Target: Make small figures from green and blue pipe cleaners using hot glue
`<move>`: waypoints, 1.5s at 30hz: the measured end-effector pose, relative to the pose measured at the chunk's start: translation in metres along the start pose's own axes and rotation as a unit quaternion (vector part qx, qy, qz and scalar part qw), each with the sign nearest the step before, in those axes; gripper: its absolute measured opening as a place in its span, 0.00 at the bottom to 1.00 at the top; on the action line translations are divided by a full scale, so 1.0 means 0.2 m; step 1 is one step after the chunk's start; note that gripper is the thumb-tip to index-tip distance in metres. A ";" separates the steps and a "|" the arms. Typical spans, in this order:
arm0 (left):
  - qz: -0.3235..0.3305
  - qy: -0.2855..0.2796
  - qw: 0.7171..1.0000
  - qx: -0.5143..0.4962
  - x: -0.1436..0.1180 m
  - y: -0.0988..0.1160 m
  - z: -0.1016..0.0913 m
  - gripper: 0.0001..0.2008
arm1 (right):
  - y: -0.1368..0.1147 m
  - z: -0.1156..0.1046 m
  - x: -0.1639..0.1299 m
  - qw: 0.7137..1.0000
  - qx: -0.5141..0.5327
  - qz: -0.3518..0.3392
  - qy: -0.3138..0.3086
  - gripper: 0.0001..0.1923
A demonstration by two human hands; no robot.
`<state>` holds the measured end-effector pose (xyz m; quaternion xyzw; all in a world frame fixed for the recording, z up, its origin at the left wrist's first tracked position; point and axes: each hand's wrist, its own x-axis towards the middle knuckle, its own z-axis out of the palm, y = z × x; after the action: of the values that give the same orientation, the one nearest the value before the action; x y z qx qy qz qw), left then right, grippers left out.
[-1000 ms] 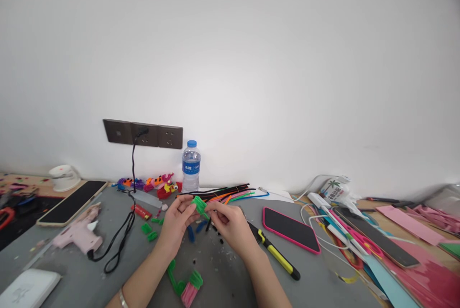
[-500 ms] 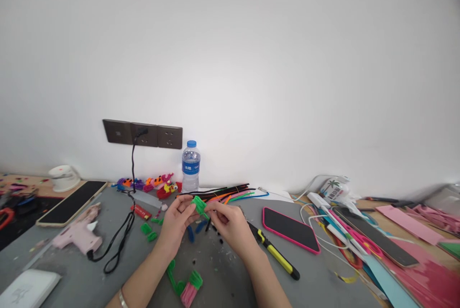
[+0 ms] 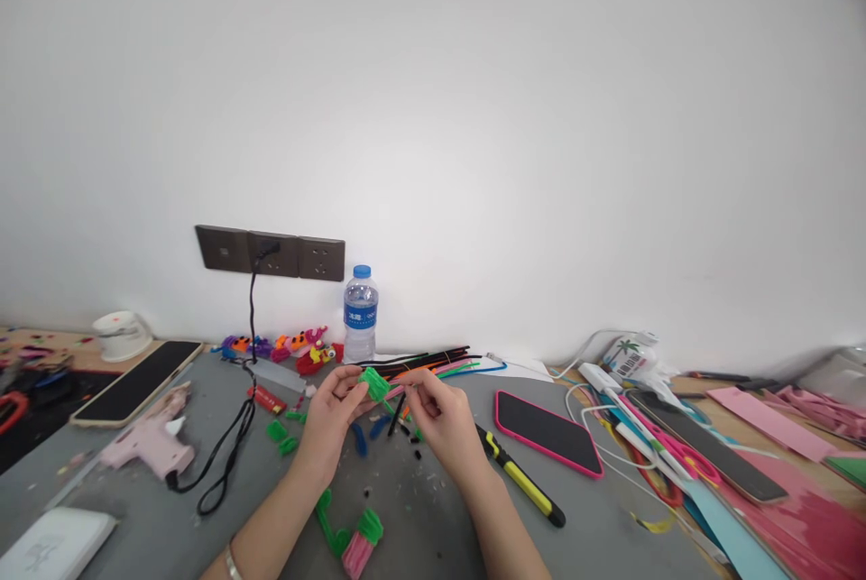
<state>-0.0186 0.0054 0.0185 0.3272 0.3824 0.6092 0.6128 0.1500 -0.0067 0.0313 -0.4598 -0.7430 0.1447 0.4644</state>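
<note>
My left hand [image 3: 329, 418] pinches a small green coiled piece [image 3: 374, 382] between thumb and fingers, held just above the grey bench [image 3: 439, 508]. Its thin green stem runs down and to the right, towards my right hand [image 3: 443, 418], whose fingers are pressed together on a short black stick [image 3: 396, 414] slanting from upper right to lower left. A water bottle [image 3: 360, 314] stands upright at the wall, holding clear water. A bundle of pipe cleaners [image 3: 433, 363] lies behind my hands, a yellow-and-black cutter [image 3: 518, 476] to the right.

White box [image 3: 50, 542] cut off at bottom-left edge.
</note>
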 end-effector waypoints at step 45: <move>0.045 -0.068 0.992 0.092 0.00 -0.04 -0.02 0.14 | 0.05 0.06 0.02 0.965 0.185 0.173 -0.065 0.17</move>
<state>-0.0179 0.0053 0.0105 0.4395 0.3788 0.5746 0.5772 0.1444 0.0040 0.0206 -0.4770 -0.6410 0.3878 0.4596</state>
